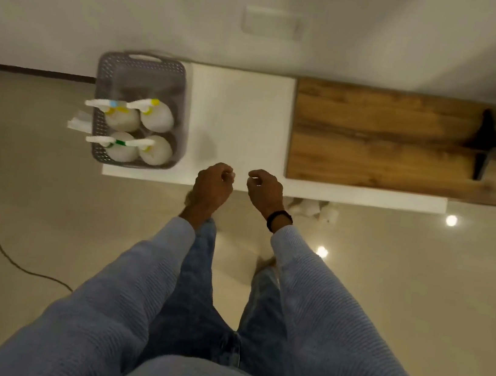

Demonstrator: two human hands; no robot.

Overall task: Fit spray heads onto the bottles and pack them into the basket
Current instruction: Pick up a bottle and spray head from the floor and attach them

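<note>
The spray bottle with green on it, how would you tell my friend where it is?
Find the low white table by the wall, then the grey basket at its left end, which holds four white spray bottles. The green bottle stands in the row nearer the person, on the left. Only it has a green collar; the others show yellow.

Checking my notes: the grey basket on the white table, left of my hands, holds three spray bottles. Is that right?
Not quite. The head view shows four spray bottles, not three, in the grey basket on the white table, left of the left hand and right hand.
</note>
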